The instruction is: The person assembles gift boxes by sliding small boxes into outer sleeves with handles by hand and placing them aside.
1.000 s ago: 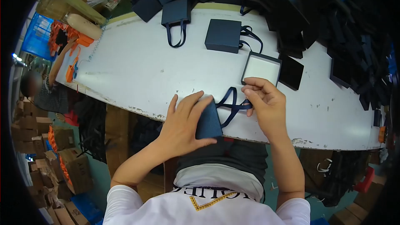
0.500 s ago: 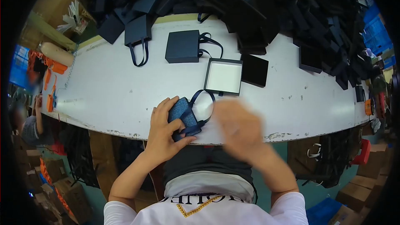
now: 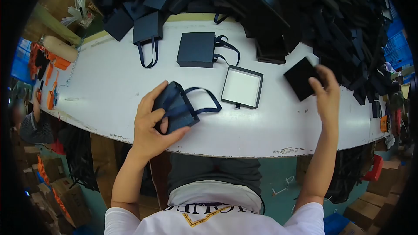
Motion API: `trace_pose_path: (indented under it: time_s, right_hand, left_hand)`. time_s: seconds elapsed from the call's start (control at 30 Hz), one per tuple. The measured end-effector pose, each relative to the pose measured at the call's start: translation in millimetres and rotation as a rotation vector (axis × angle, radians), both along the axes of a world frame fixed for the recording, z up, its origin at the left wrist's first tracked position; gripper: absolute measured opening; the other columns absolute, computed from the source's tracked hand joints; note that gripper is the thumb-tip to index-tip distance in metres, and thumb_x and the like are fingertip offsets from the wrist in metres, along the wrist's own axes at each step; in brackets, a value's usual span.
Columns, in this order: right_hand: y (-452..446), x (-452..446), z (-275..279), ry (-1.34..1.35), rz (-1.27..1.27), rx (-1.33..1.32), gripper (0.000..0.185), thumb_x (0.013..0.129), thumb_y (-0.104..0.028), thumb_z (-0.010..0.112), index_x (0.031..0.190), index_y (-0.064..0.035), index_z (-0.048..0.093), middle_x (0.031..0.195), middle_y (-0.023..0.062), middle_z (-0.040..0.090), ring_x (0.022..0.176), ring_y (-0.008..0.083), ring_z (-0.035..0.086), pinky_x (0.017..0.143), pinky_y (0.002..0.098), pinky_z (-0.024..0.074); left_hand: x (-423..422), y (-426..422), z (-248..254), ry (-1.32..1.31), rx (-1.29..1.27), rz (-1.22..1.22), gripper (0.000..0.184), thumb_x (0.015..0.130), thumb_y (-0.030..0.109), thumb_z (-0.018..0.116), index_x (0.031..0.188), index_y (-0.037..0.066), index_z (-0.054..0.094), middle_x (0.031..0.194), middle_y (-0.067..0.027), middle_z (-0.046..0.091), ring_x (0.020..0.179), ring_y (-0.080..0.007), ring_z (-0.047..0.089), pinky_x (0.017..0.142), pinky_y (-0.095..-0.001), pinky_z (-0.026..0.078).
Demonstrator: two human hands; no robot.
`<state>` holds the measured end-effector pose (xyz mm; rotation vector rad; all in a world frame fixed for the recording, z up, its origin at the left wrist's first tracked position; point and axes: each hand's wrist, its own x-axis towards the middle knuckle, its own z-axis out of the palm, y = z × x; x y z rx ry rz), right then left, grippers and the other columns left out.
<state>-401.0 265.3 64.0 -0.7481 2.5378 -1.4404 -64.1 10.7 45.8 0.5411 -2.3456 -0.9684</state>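
My left hand (image 3: 150, 124) is wrapped round a small dark blue box-shaped bag (image 3: 179, 121) near the table's front edge. It is tilted, its open side turned toward me, and a blue ribbon handle (image 3: 213, 100) loops out to the right. My right hand (image 3: 327, 89) pinches the right corner of a flat black square pad (image 3: 299, 78), thumb on top. Between the hands lies a shallow dark-rimmed box tray (image 3: 242, 87) with a white inside and a small tab at its front. Behind it sits a closed dark blue bag (image 3: 196, 50) with ribbon handles.
Dark boxes and bags are heaped along the back (image 3: 278, 8) and right side (image 3: 357, 56) of the white table (image 3: 109, 95). Another ribbon-handled bag (image 3: 148, 28) lies at the back left. Orange items (image 3: 54, 89) hang at the far left, where another person's arm shows.
My right hand has moved right and taken hold of the black pad, shifting it away from the tray. My left hand has turned the blue bag and shifted it slightly left.
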Motion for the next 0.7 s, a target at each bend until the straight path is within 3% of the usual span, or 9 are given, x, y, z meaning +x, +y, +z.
trace_pose_path:
  time_s: [0.07, 0.1, 0.13, 0.23, 0.33, 0.43, 0.47, 0.57, 0.7]
  right_hand:
    - [-12, 9, 4, 0.096, 0.102, -0.373, 0.035, 0.094, 0.0, 0.067, 0.129, 0.0002, 0.06, 0.113, 0.0124, 0.068, 0.107, 0.0174, 0.064, 0.096, 0.029, 0.0509]
    - [-25, 15, 3, 0.14, 0.188, -0.393, 0.034, 0.093, -0.001, 0.069, 0.125, -0.0003, 0.061, 0.111, 0.011, 0.068, 0.106, 0.0165, 0.064, 0.095, 0.0282, 0.0506]
    - [-39, 23, 0, 0.148, 0.268, -0.345, 0.032, 0.092, -0.002, 0.069, 0.124, -0.0017, 0.062, 0.11, 0.0093, 0.068, 0.105, 0.0153, 0.064, 0.092, 0.0283, 0.0508]
    - [-76, 38, -6, 0.022, 0.391, -0.175, 0.029, 0.091, -0.003, 0.07, 0.12, -0.0057, 0.065, 0.105, 0.0056, 0.068, 0.098, 0.015, 0.064, 0.081, 0.0286, 0.0502]
    - [-83, 35, -12, -0.008, 0.502, -0.004, 0.022, 0.091, -0.005, 0.071, 0.113, -0.0053, 0.069, 0.102, 0.0069, 0.068, 0.092, 0.0218, 0.064, 0.079, 0.0301, 0.0491]
    - [-82, 34, -22, 0.158, 0.568, 0.03, 0.015, 0.089, -0.005, 0.072, 0.104, -0.0027, 0.073, 0.102, 0.0099, 0.067, 0.095, 0.0283, 0.063, 0.083, 0.0329, 0.0497]
    - [-83, 38, -23, 0.338, 0.547, 0.119, 0.013, 0.087, -0.005, 0.073, 0.099, -0.002, 0.076, 0.107, 0.0109, 0.067, 0.104, 0.0301, 0.061, 0.091, 0.038, 0.0488]
    - [-77, 50, -41, 0.472, 0.522, 0.119, 0.013, 0.084, -0.005, 0.074, 0.097, -0.0024, 0.076, 0.112, 0.0106, 0.066, 0.109, 0.0303, 0.059, 0.095, 0.0399, 0.0475]
    - [-75, 56, -57, 0.379, 0.46, 0.179, 0.019, 0.083, -0.005, 0.074, 0.102, -0.0067, 0.075, 0.114, 0.0112, 0.064, 0.112, 0.0326, 0.058, 0.097, 0.0398, 0.0464]
  left_hand:
    - [-12, -2, 1, -0.036, -0.111, -0.102, 0.05, 0.055, 0.018, 0.093, 0.055, 0.008, 0.043, 0.146, -0.0246, 0.054, 0.127, -0.0408, 0.055, 0.105, -0.0453, 0.041]
    - [-19, -1, 2, -0.053, -0.169, -0.156, 0.05, 0.055, 0.018, 0.093, 0.055, 0.008, 0.044, 0.146, -0.0243, 0.054, 0.127, -0.041, 0.055, 0.105, -0.0455, 0.041]
    - [-28, 5, 6, -0.091, -0.246, -0.23, 0.053, 0.056, 0.014, 0.092, 0.054, 0.008, 0.039, 0.15, -0.0199, 0.053, 0.132, -0.0368, 0.052, 0.102, -0.0411, 0.044]
    - [-48, 21, 7, -0.169, -0.269, -0.366, 0.046, 0.058, 0.023, 0.092, 0.055, 0.008, 0.048, 0.147, -0.0193, 0.054, 0.131, -0.0385, 0.051, 0.105, -0.0456, 0.039]
    - [-57, 30, 0, -0.235, -0.319, -0.346, 0.042, 0.06, 0.027, 0.091, 0.056, 0.008, 0.055, 0.146, -0.0182, 0.054, 0.129, -0.0373, 0.051, 0.104, -0.0459, 0.037]
    - [-64, 39, -5, -0.239, -0.284, -0.298, 0.04, 0.062, 0.029, 0.09, 0.056, 0.007, 0.057, 0.145, -0.0181, 0.054, 0.127, -0.0357, 0.051, 0.102, -0.0453, 0.037]
    - [-67, 41, -5, -0.248, -0.285, -0.278, 0.039, 0.062, 0.029, 0.09, 0.056, 0.007, 0.058, 0.144, -0.0184, 0.054, 0.126, -0.0357, 0.051, 0.102, -0.0452, 0.037]
    - [-72, 48, -4, -0.262, -0.286, -0.23, 0.039, 0.063, 0.029, 0.09, 0.056, 0.006, 0.059, 0.144, -0.0191, 0.053, 0.125, -0.036, 0.052, 0.101, -0.045, 0.038]
    - [-69, 52, -12, -0.257, -0.273, -0.2, 0.04, 0.063, 0.029, 0.09, 0.056, 0.005, 0.059, 0.146, -0.0196, 0.052, 0.124, -0.0367, 0.051, 0.101, -0.0452, 0.038]
